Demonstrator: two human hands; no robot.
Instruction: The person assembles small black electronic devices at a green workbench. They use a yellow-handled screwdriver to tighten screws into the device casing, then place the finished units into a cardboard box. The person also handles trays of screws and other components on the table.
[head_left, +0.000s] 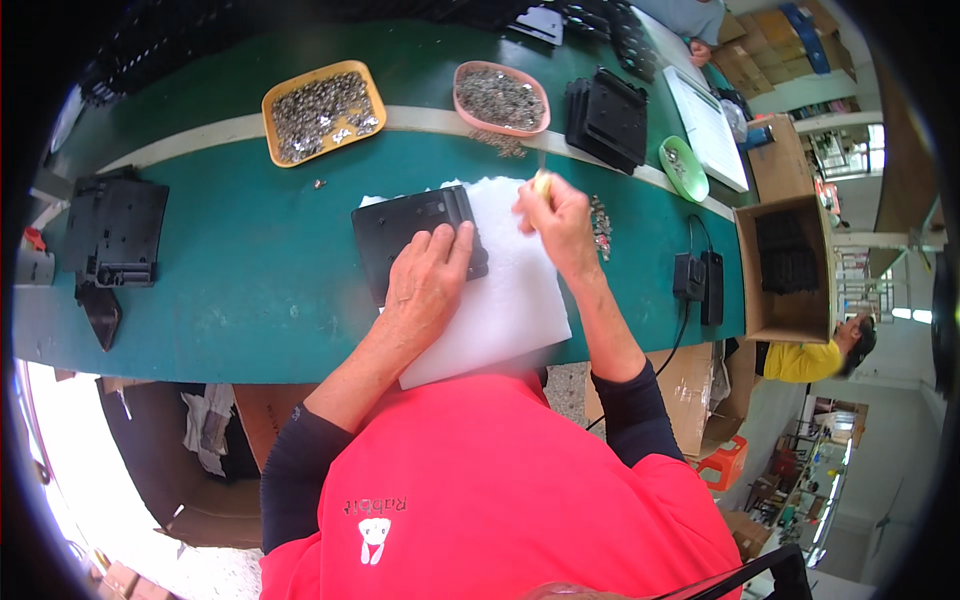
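A black plastic panel [390, 235] lies on a white foam sheet [510, 300] in front of me. My left hand [428, 275] rests on the panel's right part with its fingers stretched out flat. Just right of the panel, above the foam's far right corner, my right hand [560, 215] is closed around a yellow-handled tool [543, 184], seemingly a screwdriver. Its thin shaft points away from me and is blurred. Several small metal parts [601, 228] lie on the green table beside the right hand.
Small metal parts fill a yellow tray [380, 112] and a pink tray [547, 118]; a green dish [700, 190] holds a few. Black panels stand stacked [610, 115] at far right and lie [120, 225] at left. A black adapter [690, 275] with a cable sits right.
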